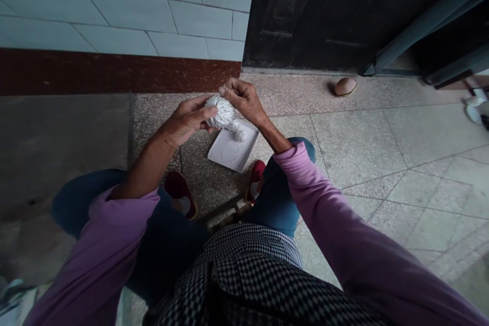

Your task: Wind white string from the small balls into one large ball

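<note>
I am seated, looking down past my knees. My left hand (188, 120) is curled around the left side of a white ball of wound thread (221, 112). My right hand (242, 98) pinches the top of the same ball with closed fingers. A short tail of the thread hangs from the ball's lower right. Both hands hold the ball in the air above a white square tray (231, 152) that lies on the floor in front of my red shoes (179, 191).
Speckled stone floor tiles (362, 137) stretch to the right. A dark door (328, 10) stands ahead, with a small brown rounded object (345, 86) at its foot. A tiled wall with a red-brown base band (114, 71) runs along the left. Wooden stool bars (225, 214) show between my legs.
</note>
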{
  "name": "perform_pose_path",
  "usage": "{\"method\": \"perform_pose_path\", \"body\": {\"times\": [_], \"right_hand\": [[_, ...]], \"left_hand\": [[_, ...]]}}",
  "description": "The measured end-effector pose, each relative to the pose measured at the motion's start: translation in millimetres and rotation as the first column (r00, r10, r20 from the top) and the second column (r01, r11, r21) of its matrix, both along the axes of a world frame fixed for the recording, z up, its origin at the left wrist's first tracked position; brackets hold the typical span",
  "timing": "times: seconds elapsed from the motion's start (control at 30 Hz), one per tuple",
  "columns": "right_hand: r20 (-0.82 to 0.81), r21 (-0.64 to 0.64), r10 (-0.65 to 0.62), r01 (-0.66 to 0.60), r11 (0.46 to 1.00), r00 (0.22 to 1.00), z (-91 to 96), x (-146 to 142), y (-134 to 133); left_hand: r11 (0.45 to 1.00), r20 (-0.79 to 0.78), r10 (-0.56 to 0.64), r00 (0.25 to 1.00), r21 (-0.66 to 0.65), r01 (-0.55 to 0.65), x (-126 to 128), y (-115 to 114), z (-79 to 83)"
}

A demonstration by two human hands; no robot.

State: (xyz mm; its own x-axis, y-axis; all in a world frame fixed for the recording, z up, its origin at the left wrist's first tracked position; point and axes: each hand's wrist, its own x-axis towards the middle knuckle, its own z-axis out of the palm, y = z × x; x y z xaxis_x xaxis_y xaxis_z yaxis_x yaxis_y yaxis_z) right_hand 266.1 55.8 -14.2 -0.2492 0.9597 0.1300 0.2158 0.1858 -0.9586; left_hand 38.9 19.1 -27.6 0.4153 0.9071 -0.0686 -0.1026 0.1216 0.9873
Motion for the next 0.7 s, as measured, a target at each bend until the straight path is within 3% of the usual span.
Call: {"method": "perform_pose_path", "body": {"times": [0.2, 0.37, 0.57, 0.7], "right_hand": [[-0.048, 0.007, 0.015, -0.015, 1.0, 0.999, -7.1, -7.8, 1.3], [0.112, 0.068, 0.087, -0.095, 0.993, 0.99, -10.8, -18.5, -9.8], [0.207, 0.0, 0.339, -0.346, 0.938, 0.918, -0.6, -22.0, -37.6], [0.156, 0.019, 0.351, -0.358, 0.933, 0.923, 8.4, -11.8, -38.5]], "left_hand": [[0.99, 0.122, 0.128, 0.984, 0.042, -0.134, 3.8, 5.5, -1.5], [0.958, 0.312, 0.267, 0.912, 0.012, -0.285, -5.3, 21.7, -4.6], [0.926, 0.118, 0.357, 0.927, 0.088, -0.368, -20.1, 26.2, -11.0], [0.913, -0.115, 0.379, 0.918, 0.208, -0.351, -18.2, 22.0, -11.3]]}}
